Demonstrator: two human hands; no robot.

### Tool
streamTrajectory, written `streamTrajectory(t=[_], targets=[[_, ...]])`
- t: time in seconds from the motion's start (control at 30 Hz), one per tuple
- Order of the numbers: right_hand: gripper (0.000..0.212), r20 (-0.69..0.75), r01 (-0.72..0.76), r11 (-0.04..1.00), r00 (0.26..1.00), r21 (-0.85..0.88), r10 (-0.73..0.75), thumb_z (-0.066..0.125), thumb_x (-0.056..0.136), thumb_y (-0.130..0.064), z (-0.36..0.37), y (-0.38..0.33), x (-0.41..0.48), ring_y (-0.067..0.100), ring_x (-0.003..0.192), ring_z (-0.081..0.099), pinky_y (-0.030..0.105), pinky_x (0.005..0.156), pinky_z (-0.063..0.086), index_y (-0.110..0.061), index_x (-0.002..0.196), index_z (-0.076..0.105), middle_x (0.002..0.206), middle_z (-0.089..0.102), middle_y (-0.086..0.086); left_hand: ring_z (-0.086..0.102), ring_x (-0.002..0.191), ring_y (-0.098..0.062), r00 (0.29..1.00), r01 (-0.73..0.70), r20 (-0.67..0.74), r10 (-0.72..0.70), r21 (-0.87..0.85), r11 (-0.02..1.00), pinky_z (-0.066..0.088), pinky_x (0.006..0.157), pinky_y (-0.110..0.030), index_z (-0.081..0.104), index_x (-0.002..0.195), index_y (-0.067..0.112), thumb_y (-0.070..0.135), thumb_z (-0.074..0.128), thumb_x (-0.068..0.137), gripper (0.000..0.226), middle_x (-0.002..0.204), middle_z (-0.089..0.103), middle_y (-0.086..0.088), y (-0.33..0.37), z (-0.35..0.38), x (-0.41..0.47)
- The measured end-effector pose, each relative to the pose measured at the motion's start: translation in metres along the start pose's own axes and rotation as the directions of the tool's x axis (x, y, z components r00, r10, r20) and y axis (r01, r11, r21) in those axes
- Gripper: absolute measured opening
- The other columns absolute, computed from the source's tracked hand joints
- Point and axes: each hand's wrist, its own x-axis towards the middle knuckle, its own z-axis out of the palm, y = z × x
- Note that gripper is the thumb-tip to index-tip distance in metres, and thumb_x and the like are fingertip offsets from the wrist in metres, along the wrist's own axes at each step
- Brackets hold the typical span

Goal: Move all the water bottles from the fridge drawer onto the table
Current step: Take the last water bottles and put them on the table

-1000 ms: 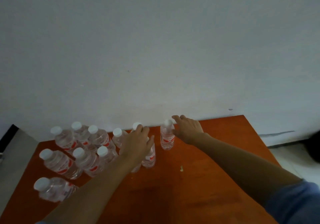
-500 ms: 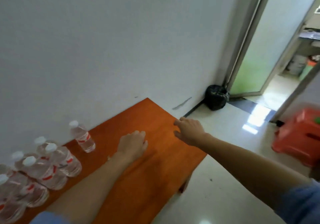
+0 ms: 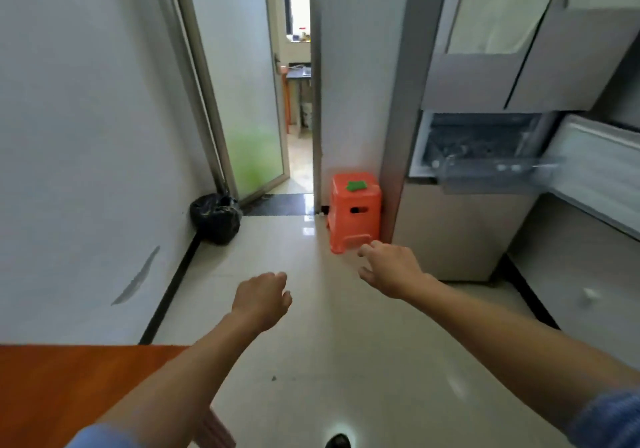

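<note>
The fridge (image 3: 460,225) stands at the right with its clear drawer (image 3: 495,173) pulled out; its contents are blurred and I cannot make out bottles in it. A corner of the orange table (image 3: 59,388) shows at the lower left, with no bottles in view on it. My left hand (image 3: 259,300) hangs over the floor with fingers loosely curled, holding nothing. My right hand (image 3: 391,267) reaches forward with fingers spread, empty, in front of the fridge's lower part and apart from it.
An orange plastic stool (image 3: 353,215) with a green thing on top stands against the fridge's left side. A black rubbish bag (image 3: 216,217) sits in the wall corner. A glass door (image 3: 242,101) stands ajar behind them. White tiled floor (image 3: 311,361) lies between table and fridge.
The view has swung right from the table with its bottles to the fridge. Both hands have left the bottles and come off the table, now empty over the floor.
</note>
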Motion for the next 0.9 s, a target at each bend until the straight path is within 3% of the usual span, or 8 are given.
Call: streamTrajectory(t=[0.27, 0.37, 0.57, 0.63, 0.73, 0.9], targets=[[0.034, -0.006, -0.329, 0.944, 0.944, -0.022, 0.329, 0.048, 0.096, -0.045, -0.013, 0.192, 0.041, 0.026, 0.101, 0.061, 0.035, 0.076, 0.043, -0.022, 0.120, 0.054, 0.116, 0.060, 0.003, 0.062, 0.086, -0.020, 0.951, -0.309, -0.017, 0.308, -0.073, 0.948, 0.050, 0.074, -0.031, 0.058, 0.103, 0.020, 0.040, 0.046, 0.093, 0.025, 0.099, 0.065, 0.002, 0.142, 0.007, 0.197], [0.037, -0.038, -0.441, 0.897, 0.896, 0.021, 0.442, 0.048, 0.096, -0.045, -0.021, 0.255, 0.046, 0.025, 0.103, 0.060, 0.034, 0.077, 0.043, -0.023, 0.125, 0.053, 0.119, 0.059, 0.002, 0.063, 0.090, -0.024, 0.909, -0.417, -0.034, 0.416, -0.099, 0.903, 0.053, 0.076, -0.036, 0.057, 0.108, 0.021, 0.039, 0.046, 0.091, 0.028, 0.101, 0.063, 0.001, 0.189, -0.001, 0.258], [0.040, 0.005, -0.628, 0.771, 0.776, 0.105, 0.631, 0.052, 0.093, -0.044, -0.005, 0.374, 0.032, 0.026, 0.105, 0.060, 0.035, 0.086, 0.048, -0.023, 0.128, 0.053, 0.120, 0.060, 0.003, 0.063, 0.090, -0.030, 0.813, -0.581, 0.041, 0.581, -0.024, 0.814, 0.048, 0.069, -0.036, 0.055, 0.096, 0.017, 0.037, 0.044, 0.091, 0.023, 0.099, 0.064, -0.006, 0.298, -0.002, 0.342], [0.042, 0.029, -0.657, 0.743, 0.751, 0.127, 0.659, 0.051, 0.093, -0.043, -0.001, 0.413, 0.033, 0.025, 0.106, 0.059, 0.036, 0.087, 0.049, -0.022, 0.130, 0.052, 0.122, 0.060, 0.003, 0.063, 0.091, -0.032, 0.791, -0.611, 0.041, 0.611, -0.011, 0.791, 0.041, 0.066, -0.035, 0.054, 0.095, 0.016, 0.036, 0.043, 0.091, 0.023, 0.101, 0.065, -0.008, 0.335, 0.001, 0.368], [0.041, 0.024, -0.668, 0.731, 0.740, 0.141, 0.672, 0.051, 0.094, -0.043, 0.005, 0.477, 0.048, 0.024, 0.103, 0.059, 0.037, 0.085, 0.049, -0.022, 0.129, 0.051, 0.120, 0.060, 0.002, 0.063, 0.093, -0.033, 0.782, -0.622, 0.037, 0.622, -0.015, 0.783, 0.044, 0.069, -0.037, 0.054, 0.094, 0.016, 0.036, 0.043, 0.091, 0.023, 0.103, 0.065, -0.009, 0.389, 0.008, 0.413], [0.041, 0.014, -0.656, 0.734, 0.747, 0.177, 0.665, 0.053, 0.092, -0.044, -0.004, 0.583, 0.095, 0.023, 0.105, 0.059, 0.037, 0.085, 0.049, -0.023, 0.128, 0.053, 0.119, 0.060, 0.001, 0.062, 0.093, -0.030, 0.818, -0.574, 0.025, 0.575, -0.040, 0.818, 0.042, 0.070, -0.035, 0.056, 0.096, 0.016, 0.037, 0.044, 0.093, 0.024, 0.103, 0.065, -0.008, 0.470, 0.006, 0.489]])
